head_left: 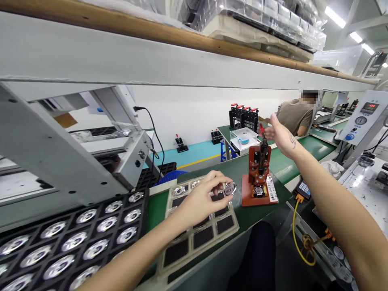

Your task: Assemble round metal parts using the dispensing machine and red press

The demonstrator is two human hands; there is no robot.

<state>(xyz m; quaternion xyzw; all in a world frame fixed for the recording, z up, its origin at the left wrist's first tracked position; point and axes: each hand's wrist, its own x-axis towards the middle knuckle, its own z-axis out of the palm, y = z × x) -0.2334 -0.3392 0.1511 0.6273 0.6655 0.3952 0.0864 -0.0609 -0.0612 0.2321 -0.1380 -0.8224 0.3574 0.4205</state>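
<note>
My left hand (212, 194) pinches a small round metal watch case (230, 188) between thumb and fingers, its printed back facing me. That hand is above a pale compartment tray (198, 252) with dark pads and a few round metal parts at its far side. My right hand (277, 133) is raised at the red-tipped lever (261, 130) of a toggle-clamp fixture (252, 171), its fingers stretched out beside or against the handle. Whether the palm touches the lever, I cannot tell. Another round part (258, 191) sits in the nest at the fixture's base.
A black tray (100, 226) of shiny round parts lies at the left, near a grey machine frame (133, 157). An overhead shelf beam (151, 60) crosses above. A yellow hose (294, 230) hangs at right. Farther back a person (294, 111) sits at the green bench.
</note>
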